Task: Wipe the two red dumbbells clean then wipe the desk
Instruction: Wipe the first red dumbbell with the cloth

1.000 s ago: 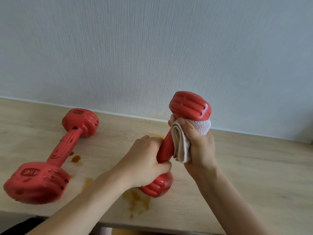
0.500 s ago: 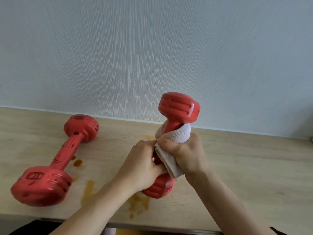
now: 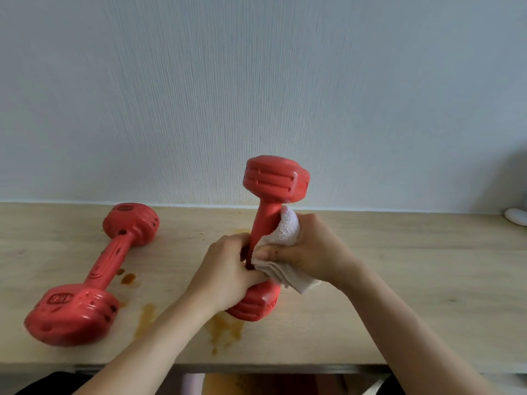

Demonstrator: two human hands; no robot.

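Observation:
One red dumbbell stands nearly upright at the middle of the wooden desk, its lower head resting on the wood. My left hand grips the lower part of its handle. My right hand presses a folded white cloth against the handle's right side, just below the top head. The second red dumbbell lies flat at the left, dotted with dark spots, untouched by either hand.
Brown stains mark the desk below the upright dumbbell, and smaller drops lie beside the lying one. A pale wall rises right behind the desk. A white object shows at the far right edge.
The held dumbbell has swung from a rightward lean to nearly upright. My right hand has slid the cloth down from under the top head onto the handle.

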